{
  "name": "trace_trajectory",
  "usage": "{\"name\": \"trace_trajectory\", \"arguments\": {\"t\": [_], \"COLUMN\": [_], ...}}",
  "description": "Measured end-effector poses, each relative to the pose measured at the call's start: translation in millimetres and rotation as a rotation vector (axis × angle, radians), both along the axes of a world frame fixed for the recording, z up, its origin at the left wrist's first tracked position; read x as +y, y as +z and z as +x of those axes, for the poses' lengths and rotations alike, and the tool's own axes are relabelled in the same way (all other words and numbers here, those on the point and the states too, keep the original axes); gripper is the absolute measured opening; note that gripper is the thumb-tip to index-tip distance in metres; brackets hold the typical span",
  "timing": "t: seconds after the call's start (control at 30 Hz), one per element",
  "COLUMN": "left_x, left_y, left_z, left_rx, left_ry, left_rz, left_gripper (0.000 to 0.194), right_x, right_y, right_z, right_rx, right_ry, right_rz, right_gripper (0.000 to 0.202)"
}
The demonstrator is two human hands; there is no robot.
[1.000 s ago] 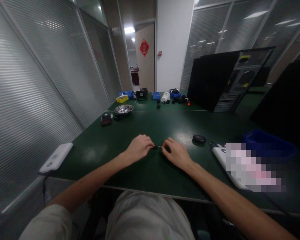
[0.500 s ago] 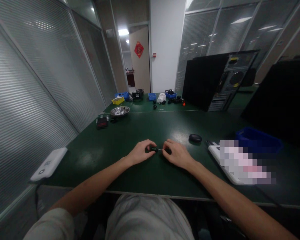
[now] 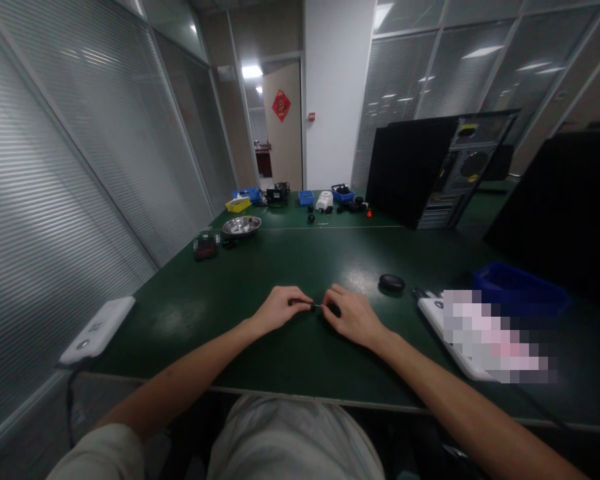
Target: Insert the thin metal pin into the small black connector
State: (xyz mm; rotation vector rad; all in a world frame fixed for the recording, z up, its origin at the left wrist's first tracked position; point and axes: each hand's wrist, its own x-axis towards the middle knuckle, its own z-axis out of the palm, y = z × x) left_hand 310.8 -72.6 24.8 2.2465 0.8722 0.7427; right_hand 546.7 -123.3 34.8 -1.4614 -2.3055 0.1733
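Close together over the green table [image 3: 280,267], my left hand [image 3: 284,308] and my right hand [image 3: 351,313] meet fingertip to fingertip. The left one pinches a small black part [image 3: 313,307], mostly hidden by its fingers. Curled fingers of the right hold a black-handled tool [image 3: 335,309] with a thin metal shaft, much like a small screwdriver. The shaft bridges the narrow gap and its tip touches or enters the black part; I cannot tell which. To the right of my right hand lies a black oval case [image 3: 392,283].
A white flat device [image 3: 98,330] lies at the left edge, another white device [image 3: 453,343] at the right by a blue bin [image 3: 523,290]. Farther back are a metal dish [image 3: 242,227], a yellow tray [image 3: 238,205], small blue bins [image 3: 306,198] and a computer tower [image 3: 410,173].
My left fingers have straightened and shifted over the black part, covering more of it. The gap between my hands is slightly narrower. The whole view has tilted up a little.
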Motion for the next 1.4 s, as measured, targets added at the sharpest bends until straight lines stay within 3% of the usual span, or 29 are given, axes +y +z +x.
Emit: {"name": "trace_trajectory", "arguments": {"t": [0.53,0.93,1.2,1.4], "left_x": [2,2,2,4], "left_y": [-4.4,-5.8,-10.9,-5.2], "left_z": [-1,1,1,-4], "left_rx": [-0.061,-0.054,-0.1,-0.133], "left_ry": [0.035,0.045,0.07,0.05], "left_rz": [-0.047,-0.051,-0.075,-0.056], "left_gripper": [0.017,0.02,0.019,0.021], "right_x": [4,2,4,3], "right_y": [-12.2,-10.8,-14.6,-13.6], "right_z": [2,-7,-8,-8], "right_rx": [0.005,-0.064,-0.061,-0.07], "right_ry": [0.123,0.092,0.147,0.125], "right_rz": [0.052,0.081,0.114,0.102], "right_gripper": [0.019,0.017,0.018,0.016]}}
